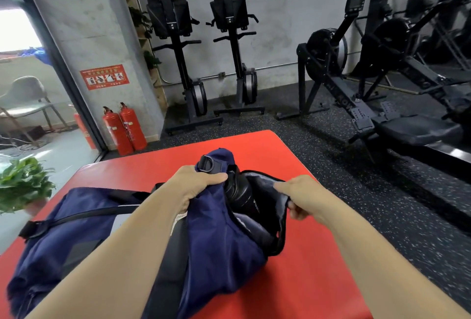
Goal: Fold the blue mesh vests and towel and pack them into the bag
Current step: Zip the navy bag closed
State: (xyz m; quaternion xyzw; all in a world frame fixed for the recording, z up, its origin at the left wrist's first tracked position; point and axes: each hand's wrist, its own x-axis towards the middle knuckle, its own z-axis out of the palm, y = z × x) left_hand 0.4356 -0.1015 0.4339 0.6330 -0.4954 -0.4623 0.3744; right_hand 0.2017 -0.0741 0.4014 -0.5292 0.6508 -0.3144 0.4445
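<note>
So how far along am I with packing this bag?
Looks nearly done: no vests or towel lie on the red mat, so they are probably inside the navy bag, though its inside is hidden. In hand: left hand and right hand each grip the end pocket's rim, holding it open around a black bottle. Remaining: closing up.

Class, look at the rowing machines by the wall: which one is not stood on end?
The right-hand rowing machine: its rail runs along the floor. The left rower and the middle rower stand on end against the wall.
</note>
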